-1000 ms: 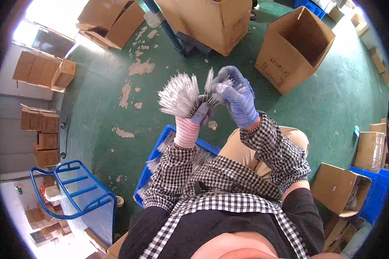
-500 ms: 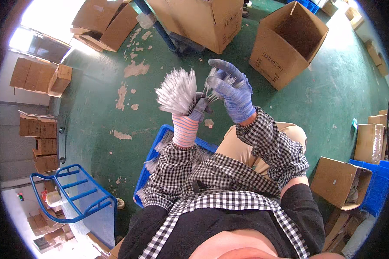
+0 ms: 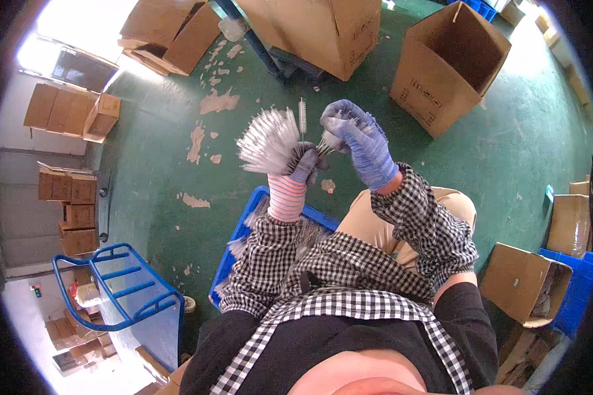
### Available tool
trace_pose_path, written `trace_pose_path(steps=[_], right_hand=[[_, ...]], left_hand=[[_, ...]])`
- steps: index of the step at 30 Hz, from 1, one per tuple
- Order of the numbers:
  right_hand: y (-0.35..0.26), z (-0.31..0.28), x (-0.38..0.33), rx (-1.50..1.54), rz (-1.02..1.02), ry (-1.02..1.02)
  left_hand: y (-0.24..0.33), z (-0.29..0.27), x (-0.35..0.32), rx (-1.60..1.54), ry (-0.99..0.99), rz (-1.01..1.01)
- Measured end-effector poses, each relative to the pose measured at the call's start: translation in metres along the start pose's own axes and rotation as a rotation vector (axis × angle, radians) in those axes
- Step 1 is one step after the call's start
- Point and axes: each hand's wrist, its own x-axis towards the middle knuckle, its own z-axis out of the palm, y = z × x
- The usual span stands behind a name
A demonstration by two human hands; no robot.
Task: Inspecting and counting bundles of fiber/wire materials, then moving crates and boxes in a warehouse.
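My left hand (image 3: 298, 174), in a striped glove with dark fingers, is closed round the wire stems of a fanned bunch of white tube brushes (image 3: 268, 141). One tube brush (image 3: 302, 116) sticks straight up, apart from the fan. On the right side, my right hand (image 3: 367, 146), in a blue glove, has its fingers curled round the bristle ends of a few brushes (image 3: 332, 136). Their stems run back to my left fingers. Under my left forearm, a blue crate (image 3: 248, 207) holds more white brushes (image 3: 236, 248), partly hidden by my sleeve.
An open carton (image 3: 416, 99) stands ahead to the right. Straight ahead, a large carton (image 3: 310, 33) sits on a blue-handled trolley. A blue cart (image 3: 122, 288) is at the left. Nearer right is a carton lying open (image 3: 517, 280) beside a blue bin (image 3: 583, 276).
My right fingers have curled in round the brush ends they were spread about. One brush now stands upright by the bunch. The whole view has shifted slightly.
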Motion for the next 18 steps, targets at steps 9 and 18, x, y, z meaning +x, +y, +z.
trace_pose_path(steps=[9,18], right_hand=[[-0.006,0.011,-0.004,-0.180,-0.188,-0.057],[-0.011,0.009,-0.004,-0.278,-0.181,-0.104]], left_hand=[[-0.008,-0.006,-0.001,0.026,-0.084,-0.010],[-0.006,-0.006,-0.004,-0.041,-0.177,-0.106]])
